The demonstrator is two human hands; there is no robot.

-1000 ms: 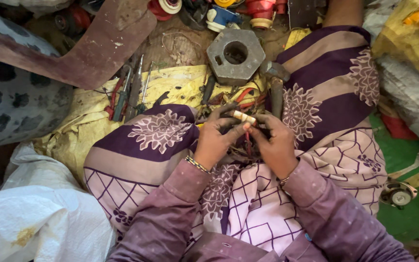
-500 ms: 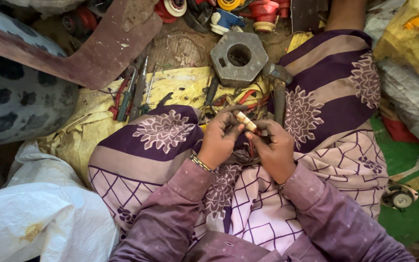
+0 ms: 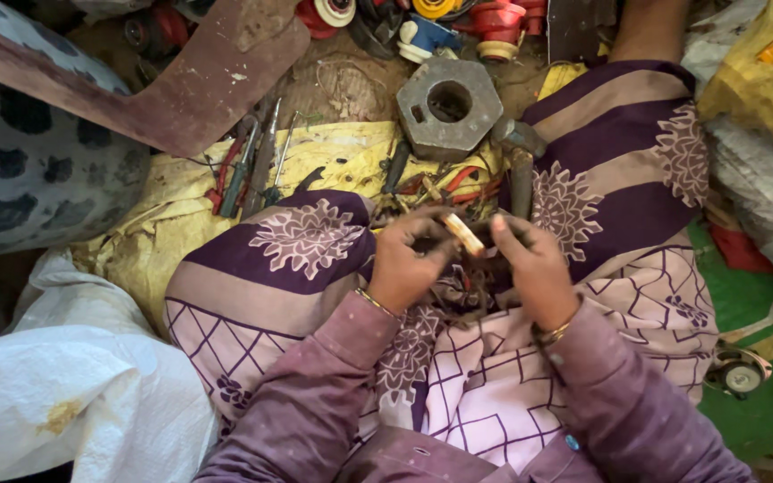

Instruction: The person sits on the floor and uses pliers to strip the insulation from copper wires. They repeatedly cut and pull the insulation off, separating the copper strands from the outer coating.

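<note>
I sit on bare, dusty earth floor (image 3: 351,85). A yellow sack cloth (image 3: 181,215) is spread over it ahead of me, soiled and creased. A rusty metal sheet (image 3: 181,85) lies at the far left. A white woven sack (image 3: 55,402) sits at the near left corner. Green matting (image 3: 762,411) covers the floor at the right. Light is flat, soft daylight.

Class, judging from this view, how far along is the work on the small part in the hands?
Done: tools lie out on the yellow sheet. In hand: left hand and right hand grip a small tan cylindrical part with dark wires. Left: hammer and hexagonal block lie untouched.
</note>
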